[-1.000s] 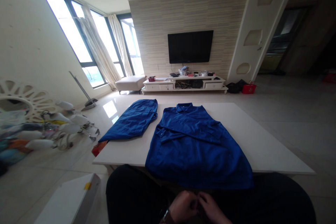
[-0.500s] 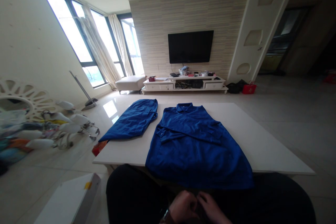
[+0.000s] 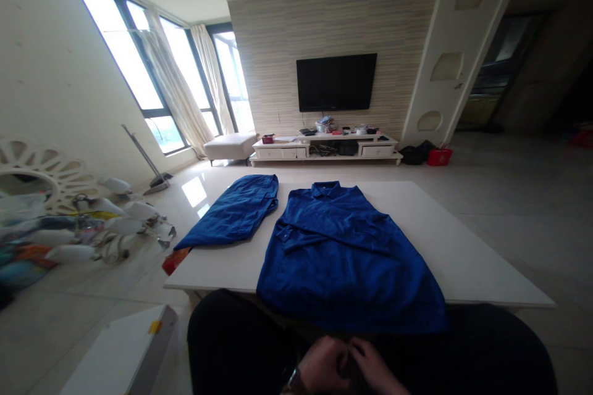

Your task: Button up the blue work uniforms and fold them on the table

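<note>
A blue long-sleeved shirt (image 3: 343, 259) lies spread on the white table (image 3: 467, 253), its collar away from me and its sleeves folded across the front. Its lower hem hangs over the near edge. To its left is a second blue garment (image 3: 231, 213), folded, reaching past the table's left edge. Below the hem, between my knees, my left hand (image 3: 324, 363) has curled fingers and a watch on its wrist. My right hand (image 3: 373, 365) meets it at the fingertips, fingers bent inward. Shadow hides whether anything is between the fingers. Neither hand touches the shirt.
A white box (image 3: 125, 352) stands on the floor at my lower left. Lamp parts with white shades (image 3: 125, 222) and a round decorative frame (image 3: 50, 173) are further left. Beyond the table are a low TV cabinet (image 3: 282, 153), a grey bench (image 3: 229, 147) and a red bag (image 3: 439, 156).
</note>
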Demonstrator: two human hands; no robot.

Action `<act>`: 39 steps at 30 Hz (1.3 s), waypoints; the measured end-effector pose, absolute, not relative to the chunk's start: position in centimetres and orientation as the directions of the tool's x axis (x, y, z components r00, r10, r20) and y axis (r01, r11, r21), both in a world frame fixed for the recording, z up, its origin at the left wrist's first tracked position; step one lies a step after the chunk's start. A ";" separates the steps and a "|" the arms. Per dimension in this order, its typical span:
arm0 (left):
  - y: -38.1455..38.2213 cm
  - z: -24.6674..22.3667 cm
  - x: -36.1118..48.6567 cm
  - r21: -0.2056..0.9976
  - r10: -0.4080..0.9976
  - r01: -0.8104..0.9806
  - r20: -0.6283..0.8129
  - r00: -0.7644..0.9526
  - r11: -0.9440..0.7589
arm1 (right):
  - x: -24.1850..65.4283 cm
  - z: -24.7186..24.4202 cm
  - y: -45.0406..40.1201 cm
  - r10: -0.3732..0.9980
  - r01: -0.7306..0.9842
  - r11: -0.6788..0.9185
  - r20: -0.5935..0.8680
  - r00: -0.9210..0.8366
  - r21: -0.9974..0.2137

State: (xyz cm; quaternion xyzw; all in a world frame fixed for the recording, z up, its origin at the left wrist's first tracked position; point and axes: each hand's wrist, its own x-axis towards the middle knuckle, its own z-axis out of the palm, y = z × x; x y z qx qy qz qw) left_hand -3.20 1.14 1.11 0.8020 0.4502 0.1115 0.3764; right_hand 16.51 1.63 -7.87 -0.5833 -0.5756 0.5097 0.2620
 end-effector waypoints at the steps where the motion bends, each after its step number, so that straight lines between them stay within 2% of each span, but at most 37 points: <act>1: 1.1 1.2 -3.2 0.704 0.804 0.632 -0.147 0.576 -0.324 | 16.5 -7.7 1.6 0.939 0.405 -0.202 -0.294 -0.178 -0.892; 18: 1.2 1.0 -2.9 0.707 0.810 0.625 -0.129 0.572 -0.330 | 16.2 -7.0 1.5 0.945 0.377 -0.216 -0.290 -0.153 -0.901; 27: 1.3 0.2 -2.9 0.702 0.809 0.644 -0.166 0.564 -0.305 | 16.2 -6.8 1.4 0.945 0.398 -0.192 -0.279 -0.172 -0.897; 32: 1.3 0.5 -3.0 0.709 0.795 0.635 -0.177 0.580 -0.306 | 16.2 -7.0 1.4 0.941 0.408 -0.235 -0.311 -0.130 -0.882; 39: 1.3 1.1 -2.9 0.706 0.784 0.640 -0.197 0.589 -0.303 | 16.2 -6.8 1.5 0.942 0.398 -0.199 -0.286 -0.173 -0.896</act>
